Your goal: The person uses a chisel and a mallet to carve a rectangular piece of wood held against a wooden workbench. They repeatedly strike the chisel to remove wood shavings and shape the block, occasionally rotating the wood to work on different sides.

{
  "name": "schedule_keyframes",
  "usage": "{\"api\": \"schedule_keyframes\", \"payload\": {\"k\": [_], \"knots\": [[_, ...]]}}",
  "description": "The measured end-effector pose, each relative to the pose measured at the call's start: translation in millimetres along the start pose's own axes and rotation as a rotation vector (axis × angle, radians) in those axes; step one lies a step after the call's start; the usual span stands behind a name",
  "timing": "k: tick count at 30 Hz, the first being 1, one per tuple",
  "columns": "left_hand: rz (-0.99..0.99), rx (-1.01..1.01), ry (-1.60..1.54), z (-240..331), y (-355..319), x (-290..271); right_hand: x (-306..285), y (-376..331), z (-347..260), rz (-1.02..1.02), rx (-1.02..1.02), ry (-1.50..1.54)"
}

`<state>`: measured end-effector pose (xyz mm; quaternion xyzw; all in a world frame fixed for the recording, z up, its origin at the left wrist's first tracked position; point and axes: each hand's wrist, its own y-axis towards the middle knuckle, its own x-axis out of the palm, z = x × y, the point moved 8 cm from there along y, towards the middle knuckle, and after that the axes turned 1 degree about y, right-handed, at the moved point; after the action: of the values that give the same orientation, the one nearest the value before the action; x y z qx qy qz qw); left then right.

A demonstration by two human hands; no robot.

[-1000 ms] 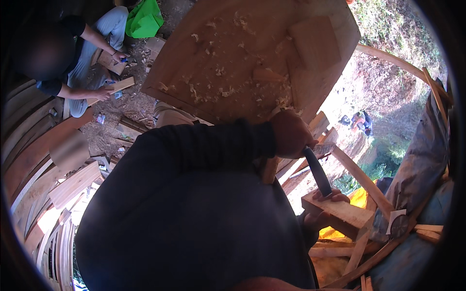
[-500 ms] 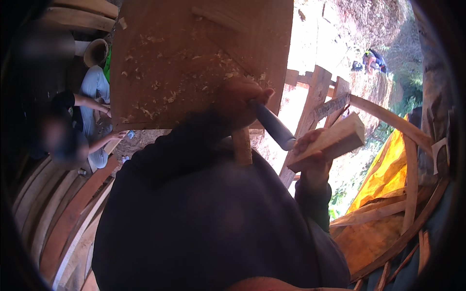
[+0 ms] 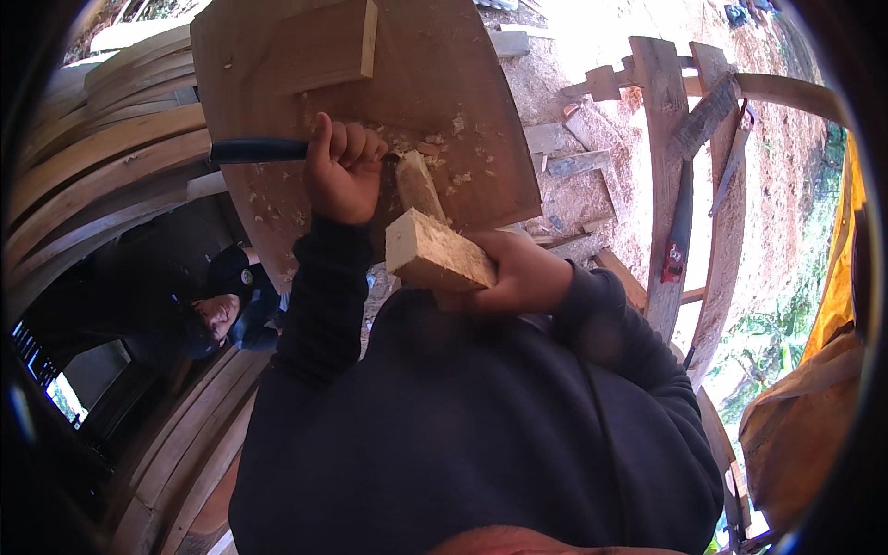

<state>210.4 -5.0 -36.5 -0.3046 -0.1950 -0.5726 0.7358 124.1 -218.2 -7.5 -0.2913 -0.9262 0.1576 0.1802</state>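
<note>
My left hand (image 3: 344, 171) is closed round a straight, dark bar-like tool (image 3: 257, 151), whose long part sticks out to the left over the wooden work board (image 3: 499, 129). Its exact kind does not show, and my fingers cover its middle. A pale, squared wooden block (image 3: 444, 254) is gripped in my right hand (image 3: 523, 273), in front of my chest at the board's near edge. Just beyond the block, a narrow wooden piece (image 3: 421, 190) lies on the board near my left fingers. Wood shavings (image 3: 460, 176) are scattered around it.
A flat board with a pale edge (image 3: 368, 42) lies at the far side. Stacked planks (image 3: 111, 176) curve along the left, where another person (image 3: 222, 310) is low down. Upright wooden posts (image 3: 661, 120) stand at right; a long tool with a red end (image 3: 673, 264) hangs there.
My left hand and the tool have moved left, away from the block, and the tool now points left. My right hand has brought the block left, near the board's edge. The view has shifted.
</note>
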Motion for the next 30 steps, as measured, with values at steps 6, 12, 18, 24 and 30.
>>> {"api": "schedule_keyframes", "payload": {"k": [6, 12, 18, 24, 30], "knots": [[-0.124, 0.025, 0.135, 8, 14, 34, 1, 5, -3, 0.058, -0.017, 0.349], [-0.197, 0.112, 0.138, 62, 9, 54, 18, 26, 14, -0.023, 0.042, 0.219], [-0.092, 0.174, 0.278, 57, -36, 51, 8, 0, 35, 0.026, -0.090, 0.292], [0.180, 0.332, 1.232, 54, -66, 34, -23, -47, 43, 0.229, 0.052, 0.362], [0.109, 0.460, 1.945, 26, -61, 57, -39, -71, 30, 0.314, -0.091, 0.287]]}}
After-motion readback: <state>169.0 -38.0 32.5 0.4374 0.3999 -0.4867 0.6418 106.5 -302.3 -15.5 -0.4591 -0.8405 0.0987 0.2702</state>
